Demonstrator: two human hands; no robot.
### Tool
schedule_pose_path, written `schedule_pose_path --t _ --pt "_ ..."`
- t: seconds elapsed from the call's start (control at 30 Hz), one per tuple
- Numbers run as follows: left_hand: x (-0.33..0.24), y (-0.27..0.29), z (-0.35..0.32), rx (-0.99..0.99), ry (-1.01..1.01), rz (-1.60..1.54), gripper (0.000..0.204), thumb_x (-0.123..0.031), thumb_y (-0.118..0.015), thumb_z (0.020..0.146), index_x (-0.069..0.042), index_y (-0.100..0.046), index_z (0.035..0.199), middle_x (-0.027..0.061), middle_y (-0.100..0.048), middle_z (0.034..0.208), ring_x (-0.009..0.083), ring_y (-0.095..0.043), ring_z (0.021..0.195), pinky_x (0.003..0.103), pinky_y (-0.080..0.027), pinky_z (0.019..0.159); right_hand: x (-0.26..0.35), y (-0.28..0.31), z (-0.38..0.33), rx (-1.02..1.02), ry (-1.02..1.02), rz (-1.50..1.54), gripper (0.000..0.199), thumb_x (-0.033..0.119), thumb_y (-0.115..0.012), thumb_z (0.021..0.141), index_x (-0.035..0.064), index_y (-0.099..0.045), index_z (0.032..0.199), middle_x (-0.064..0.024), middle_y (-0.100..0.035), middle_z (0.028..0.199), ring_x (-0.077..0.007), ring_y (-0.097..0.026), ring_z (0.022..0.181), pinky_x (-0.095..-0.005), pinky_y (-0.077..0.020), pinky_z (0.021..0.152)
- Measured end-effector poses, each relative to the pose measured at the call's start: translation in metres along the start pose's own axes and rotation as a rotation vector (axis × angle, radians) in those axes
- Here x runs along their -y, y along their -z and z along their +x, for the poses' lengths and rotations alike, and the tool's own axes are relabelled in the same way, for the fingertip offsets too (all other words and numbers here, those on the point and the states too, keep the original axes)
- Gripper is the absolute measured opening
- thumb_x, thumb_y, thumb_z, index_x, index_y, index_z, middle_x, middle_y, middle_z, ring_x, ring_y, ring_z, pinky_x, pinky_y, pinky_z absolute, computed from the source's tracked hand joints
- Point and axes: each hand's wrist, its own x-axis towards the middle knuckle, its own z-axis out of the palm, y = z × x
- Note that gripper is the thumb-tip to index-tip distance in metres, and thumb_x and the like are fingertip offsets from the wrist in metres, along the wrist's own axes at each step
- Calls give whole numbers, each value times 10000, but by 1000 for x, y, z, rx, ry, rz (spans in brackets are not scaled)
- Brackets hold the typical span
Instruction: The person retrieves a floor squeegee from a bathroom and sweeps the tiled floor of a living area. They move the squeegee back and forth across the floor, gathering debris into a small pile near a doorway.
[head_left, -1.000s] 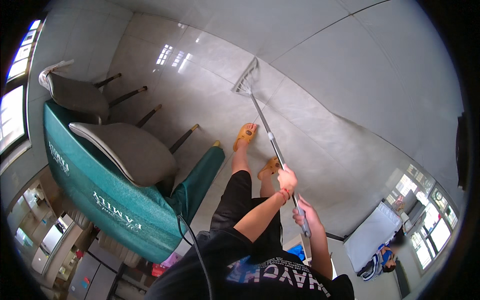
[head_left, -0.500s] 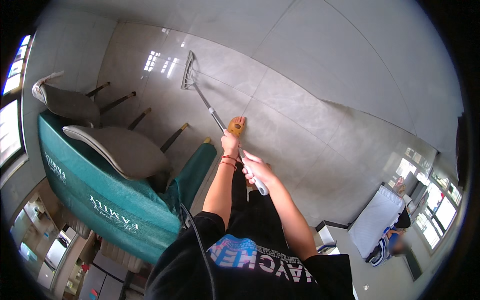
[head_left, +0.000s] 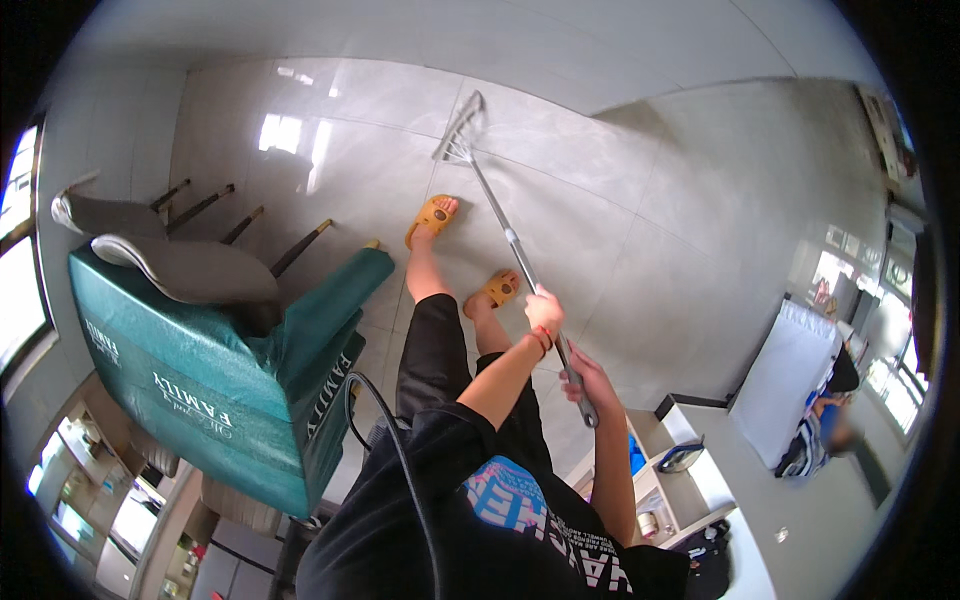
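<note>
Both of my hands hold a long-handled floor squeegee (head_left: 494,200) with a grey pole and a pale, ribbed, fan-shaped head. My left hand (head_left: 544,310), with red bands at the wrist, is wrapped round the pole's middle part. Lower down, my right hand (head_left: 588,378) grips the pole near its grey end. The squeegee's head (head_left: 460,138) rests on the glossy tiled floor (head_left: 590,230), ahead of my feet and slightly blurred. My left foot, in a yellow slipper (head_left: 434,216), is farther forward than my right.
On the left stand grey chairs (head_left: 190,268) and a table under a green cloth (head_left: 190,370). A pale wall (head_left: 560,60) borders the floor ahead. White shelving (head_left: 690,480) is close at my right. A seated person (head_left: 815,440) is beyond it. A black cable (head_left: 405,470) crosses my front.
The squeegee's head has moved right along the floor, and both hands have shifted right with the pole. My view has turned, and both slippered feet now show fully.
</note>
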Motion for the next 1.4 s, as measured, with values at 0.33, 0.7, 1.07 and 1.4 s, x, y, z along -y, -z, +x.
schedule_pose_path --t 0.33,0.7,1.07,1.4 --pt "121 -36 -96 263 0 192 501 -426 -314 846 51 -469 845 233 -564 760 370 -571 683 419 -469 596 -104 43 -96 -58 69 345 449 270 -409 863 228 -263 1285 -28 -409 629 -65 -327 416 -177 -294 354" --pt "-49 42 27 323 -205 -164 474 -388 -325 846 36 -532 807 96 -489 522 195 -472 395 308 -387 374 34 -40 12 177 183 259 396 197 -373 868 204 -318 1259 3 -427 606 -58 -344 402 -196 -310 347" --pt "93 -45 -38 17 -287 492 480 -405 -330 844 51 -473 879 247 -566 790 356 -574 684 405 -481 594 -96 44 -47 57 114 608 451 213 -416 865 209 -254 1286 -10 -437 662 -45 -350 452 -163 -297 373" --pt "206 -47 -98 409 -205 432 519 -439 -357 821 57 -457 940 270 -547 861 389 -554 771 429 -462 661 -217 61 -96 -55 160 790 457 244 -390 869 261 -220 1292 -31 -411 640 -78 -327 424 -185 -286 350"
